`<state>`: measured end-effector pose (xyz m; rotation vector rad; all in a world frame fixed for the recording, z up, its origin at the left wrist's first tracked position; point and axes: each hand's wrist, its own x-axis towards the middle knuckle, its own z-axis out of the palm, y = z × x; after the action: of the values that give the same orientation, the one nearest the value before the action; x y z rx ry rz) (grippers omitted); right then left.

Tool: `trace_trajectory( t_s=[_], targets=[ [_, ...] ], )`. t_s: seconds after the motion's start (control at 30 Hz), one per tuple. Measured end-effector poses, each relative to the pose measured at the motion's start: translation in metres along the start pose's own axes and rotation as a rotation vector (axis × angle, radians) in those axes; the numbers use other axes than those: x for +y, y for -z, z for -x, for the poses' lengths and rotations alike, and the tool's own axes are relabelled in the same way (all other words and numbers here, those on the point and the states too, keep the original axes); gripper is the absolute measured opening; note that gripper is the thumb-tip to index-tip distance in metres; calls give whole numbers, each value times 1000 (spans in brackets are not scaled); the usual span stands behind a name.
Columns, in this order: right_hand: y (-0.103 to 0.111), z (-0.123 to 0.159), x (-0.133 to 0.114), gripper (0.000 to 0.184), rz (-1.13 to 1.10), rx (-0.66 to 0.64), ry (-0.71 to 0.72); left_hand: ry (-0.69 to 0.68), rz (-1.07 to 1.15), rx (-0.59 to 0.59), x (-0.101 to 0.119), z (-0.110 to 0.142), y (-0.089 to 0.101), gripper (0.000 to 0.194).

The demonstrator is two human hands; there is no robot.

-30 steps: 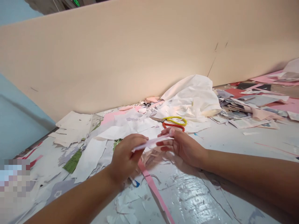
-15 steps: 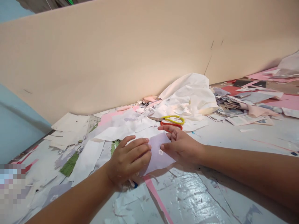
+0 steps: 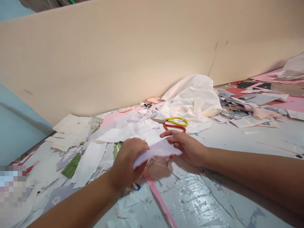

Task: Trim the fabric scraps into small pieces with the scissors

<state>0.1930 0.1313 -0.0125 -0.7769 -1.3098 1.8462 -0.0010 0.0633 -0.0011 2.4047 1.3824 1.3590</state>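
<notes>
Up tips the sheet! Half a second ago it shows its flower print; now it slants, near edge lifted, print out of sight. Left hand is clamped on one end, while the right hand has curled fingers against the other, forefinger extended; whether it pinches, I cannot tell.

Round about, biggest first: the board blocks the far side, the white heap slumps at its foot, and the pile sprawls off to the right. Scissors sit just beyond the right hand's fingers, the pink strip runs nearer from below the sheet, and the green scrap lies left of the left hand.

Now the room: bare surface opens beside the right hand, reaching out to the pile's near edge, but paper crowds the left hand's side.

And the textures: smooth beige board, glossy surface, crumpled heap, thin lilac sheet bowing a little, scissors with looped handles, one yellow, one red.
</notes>
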Motion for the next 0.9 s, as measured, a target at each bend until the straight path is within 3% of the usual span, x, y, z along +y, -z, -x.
trace_trajectory(
  t_s=[0.07,0.13,0.23,0.33,0.5,0.6,0.8,0.9],
  targets=[
    [2,-2,1,15,-41,22,9,427,98,169,6,-3,-5,19],
    [4,-3,2,14,-47,67,57,763,282,222,13,-7,-9,25],
    [3,-2,5,16,15,25,134,942,554,180,18,-13,-11,31],
    [0,0,6,19,69,-48,163,961,633,106,15,-16,-11,36],
    [0,0,5,28,196,127,231,908,709,39,4,-13,-12,34],
    [-1,-2,5,29,208,141,272,911,685,38,-1,-11,-13,35],
    [1,-5,1,24,376,213,195,830,648,29,-3,-10,-15,45],
    [7,-9,-5,17,460,195,149,775,616,27,-1,-9,-16,61]
  ],
)
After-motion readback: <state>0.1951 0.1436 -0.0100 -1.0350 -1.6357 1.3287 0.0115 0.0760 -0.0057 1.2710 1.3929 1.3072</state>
